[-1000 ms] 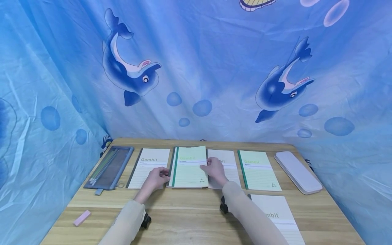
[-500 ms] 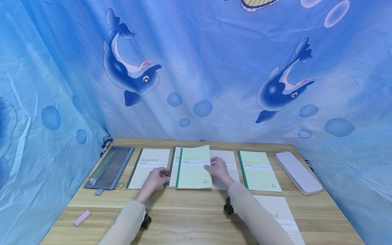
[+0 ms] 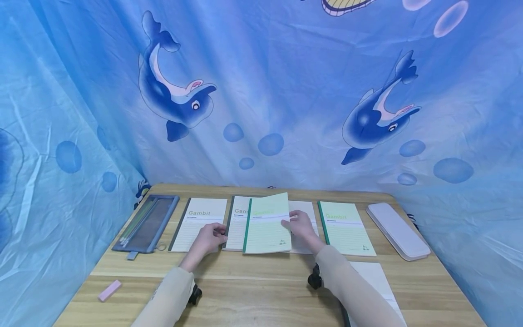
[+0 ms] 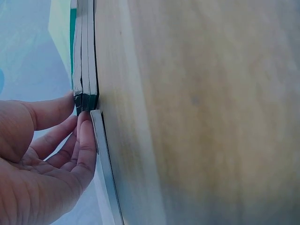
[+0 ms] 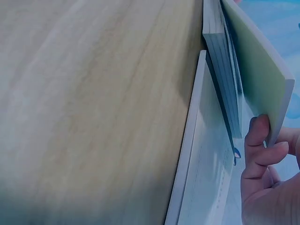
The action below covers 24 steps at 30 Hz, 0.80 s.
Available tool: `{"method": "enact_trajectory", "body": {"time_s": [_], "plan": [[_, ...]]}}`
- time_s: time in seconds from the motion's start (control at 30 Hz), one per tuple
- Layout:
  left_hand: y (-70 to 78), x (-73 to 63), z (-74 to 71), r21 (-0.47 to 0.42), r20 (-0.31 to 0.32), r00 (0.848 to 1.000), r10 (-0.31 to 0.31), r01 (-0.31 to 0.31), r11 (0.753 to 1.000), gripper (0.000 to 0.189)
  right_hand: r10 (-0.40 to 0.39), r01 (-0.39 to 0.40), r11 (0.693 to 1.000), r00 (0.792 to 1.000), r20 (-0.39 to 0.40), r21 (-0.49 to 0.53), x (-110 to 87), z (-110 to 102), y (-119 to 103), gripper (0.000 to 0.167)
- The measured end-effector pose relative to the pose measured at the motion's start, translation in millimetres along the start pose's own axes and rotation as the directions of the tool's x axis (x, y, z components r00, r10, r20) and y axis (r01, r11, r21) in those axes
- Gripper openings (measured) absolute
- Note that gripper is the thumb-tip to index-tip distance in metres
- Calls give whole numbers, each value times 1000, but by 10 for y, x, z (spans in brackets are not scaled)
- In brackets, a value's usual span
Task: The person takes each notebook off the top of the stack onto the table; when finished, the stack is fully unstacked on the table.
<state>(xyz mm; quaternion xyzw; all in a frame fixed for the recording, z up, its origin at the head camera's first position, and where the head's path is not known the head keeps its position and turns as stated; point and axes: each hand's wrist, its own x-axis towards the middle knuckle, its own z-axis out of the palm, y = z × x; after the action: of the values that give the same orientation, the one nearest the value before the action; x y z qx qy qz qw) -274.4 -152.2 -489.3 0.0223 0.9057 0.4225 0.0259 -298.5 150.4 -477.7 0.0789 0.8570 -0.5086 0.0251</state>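
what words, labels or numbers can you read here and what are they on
"Gambit": leftmost white notebook
"Gambit": right-hand green notebook
"Gam": partly covered white notebook, rest of the word hidden
"NOTEBOOK", small: same partly covered white notebook
Held green notebook: title too faint to read surely
Other fine print on the covers: too small or blurred
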Motion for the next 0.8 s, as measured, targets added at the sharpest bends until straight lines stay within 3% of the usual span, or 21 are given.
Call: {"method": "enact_trajectory", "body": {"time_s": [0.5, 0.8], "plan": [[-3, 7, -10, -24, -4, 1000, 7, -7, 1000, 32, 54, -57, 995, 998, 31, 84, -134, -232, 110, 42], [-1, -2, -11, -34, -7, 1000, 13, -13, 999, 33, 46, -50, 992, 998, 33, 119, -306, -408, 232, 44]]}}
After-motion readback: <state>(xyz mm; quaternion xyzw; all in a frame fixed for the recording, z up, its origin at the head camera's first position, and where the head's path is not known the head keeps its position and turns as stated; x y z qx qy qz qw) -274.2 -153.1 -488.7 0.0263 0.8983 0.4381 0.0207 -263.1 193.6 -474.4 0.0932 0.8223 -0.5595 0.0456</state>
